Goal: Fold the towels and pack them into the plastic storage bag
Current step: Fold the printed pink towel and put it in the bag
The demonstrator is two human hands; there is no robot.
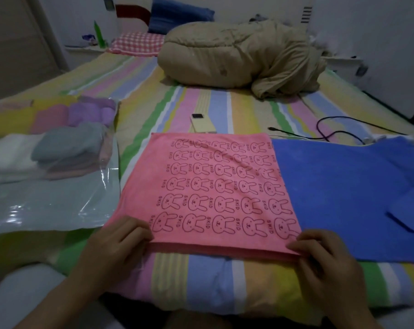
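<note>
A pink towel (215,186) printed with rabbits lies folded flat on the striped bed, its near edge doubled. My left hand (120,243) pinches its near left corner and my right hand (324,255) pinches its near right corner. A blue towel (348,193) lies spread to the right, partly under the pink one's edge. On the left lies the clear plastic storage bag (58,200), with several folded towels (68,148) inside in white, grey, purple, pink and yellow.
A yellow phone (202,124) lies just beyond the pink towel. A black cable (331,134) and a white cable trail at the right. A bundled beige quilt (239,55) and pillows fill the far end of the bed.
</note>
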